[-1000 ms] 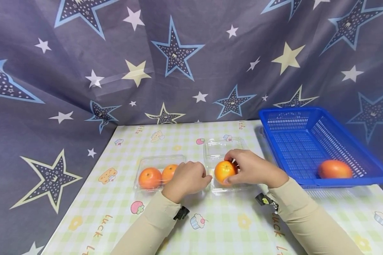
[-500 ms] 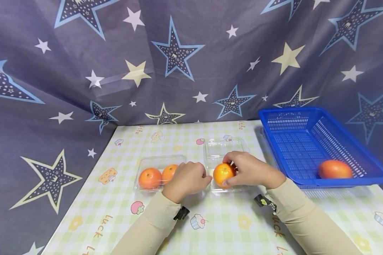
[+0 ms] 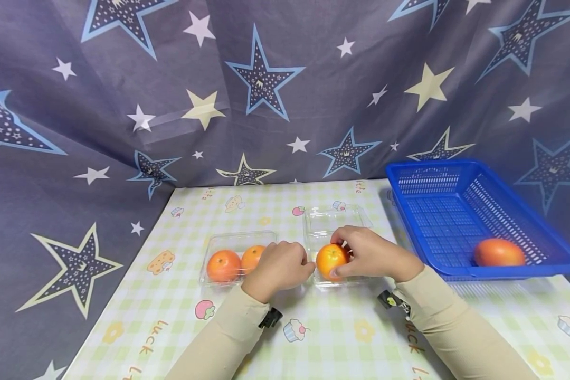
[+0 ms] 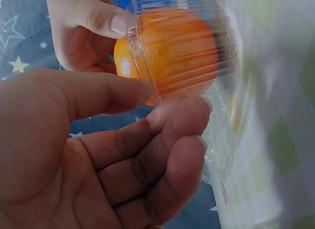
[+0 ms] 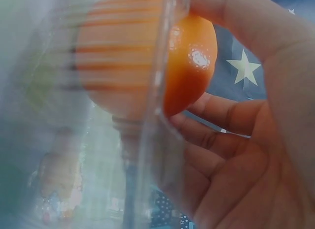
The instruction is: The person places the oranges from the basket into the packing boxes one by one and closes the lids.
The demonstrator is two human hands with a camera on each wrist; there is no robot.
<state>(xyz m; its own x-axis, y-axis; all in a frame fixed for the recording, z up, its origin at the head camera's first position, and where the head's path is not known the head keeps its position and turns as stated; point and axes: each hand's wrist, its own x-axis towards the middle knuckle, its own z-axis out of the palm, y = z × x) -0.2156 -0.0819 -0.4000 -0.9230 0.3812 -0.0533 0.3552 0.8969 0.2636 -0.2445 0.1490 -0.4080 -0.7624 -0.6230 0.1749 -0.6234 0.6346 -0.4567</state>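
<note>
In the head view my right hand (image 3: pixel 372 256) grips an orange (image 3: pixel 331 261), which sits in the near half of a clear plastic clamshell box (image 3: pixel 319 215). The lid half lies folded back towards the far side. Thumb and fingertips curl about the fruit, and the right wrist view has the orange (image 5: pixel 189 61) partly behind the ribbed box wall. My left hand (image 3: pixel 281 268) is at the box's left edge. Seen from the left wrist, its thumb and index finger (image 4: pixel 118 93) pinch the box rim (image 4: pixel 140 61) beside the orange, the other fingers curled below.
A second clear box (image 3: pixel 237 240) to the left holds two orange fruits (image 3: pixel 224 265), one partly hidden by my left hand. At right stands a blue plastic basket (image 3: pixel 437 216) with one orange-red fruit (image 3: pixel 499 252) inside. A star-patterned curtain (image 3: pixel 294 132) hangs behind the table.
My right hand has shifted slightly left and down with the orange, bringing it closer to the box's left side. The left hand stays in place.
</note>
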